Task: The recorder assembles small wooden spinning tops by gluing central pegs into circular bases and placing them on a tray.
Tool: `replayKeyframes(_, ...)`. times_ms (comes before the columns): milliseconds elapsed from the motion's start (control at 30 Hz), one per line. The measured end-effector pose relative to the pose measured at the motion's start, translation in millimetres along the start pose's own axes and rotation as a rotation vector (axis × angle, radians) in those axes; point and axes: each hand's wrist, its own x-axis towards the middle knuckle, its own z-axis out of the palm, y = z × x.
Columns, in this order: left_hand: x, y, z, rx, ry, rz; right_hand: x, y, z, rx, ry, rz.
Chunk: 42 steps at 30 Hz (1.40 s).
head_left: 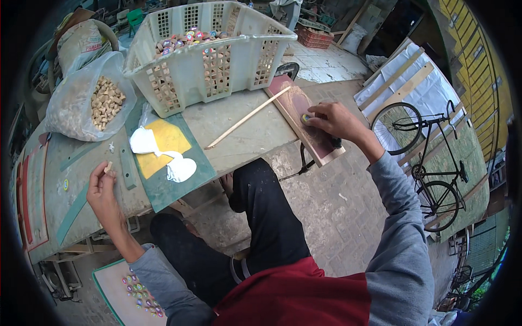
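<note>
Wooden piece (108, 167) pinched in left hand (103, 190), near-left of crate (190, 84); right hand (336, 119) pinches disc (305, 117) at board (297, 104), near-right: probably sanding, next stroke calling for even pressure.

Open tabletop (253, 138) between green mat (163, 191) and long board (298, 103), but a stick (247, 119) slants across, crate (190, 81) walling the back!

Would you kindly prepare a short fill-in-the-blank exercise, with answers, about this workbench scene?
1. A small pale wooden block is held in the person's ____ hand.
2. On the dark-green flat sheet lies a smaller flat sheet coloured ____, partly covered by a white substance.
3. In this view, the white slotted plastic crate stands to the ____ of the clear plastic bag.

Missing words: left; yellow; right.
</note>
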Motion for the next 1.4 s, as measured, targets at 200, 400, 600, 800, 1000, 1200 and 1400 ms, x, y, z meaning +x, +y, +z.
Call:
replayKeyframes(200,-1,2,0,0.025,0.007,-0.001,2,1,-12,0.105,-0.101,-0.096)
replayKeyframes(400,-1,2,-1,0.023,0.009,0.004,6,-4,-3,0.008,-0.08,-0.117)
replayKeyframes(600,-3,3,2,-0.002,0.014,0.004,33,17,5,-0.102,-0.002,-0.108)
replayKeyframes(800,-2,5,2,0.022,0.053,-0.001,51,35,13,-0.067,0.018,-0.144)
replayKeyframes(1000,-7,1,0,-0.013,0.018,0.039,-7,2,7,-0.127,0.042,-0.147)
replayKeyframes(1200,-5,8,6,-0.029,0.005,0.037,60,14,6,-0.285,0.027,-0.026)
replayKeyframes(1400,-8,12,9,-0.211,-0.08,0.072,-12,-10,5,-0.11,0.04,-0.045)
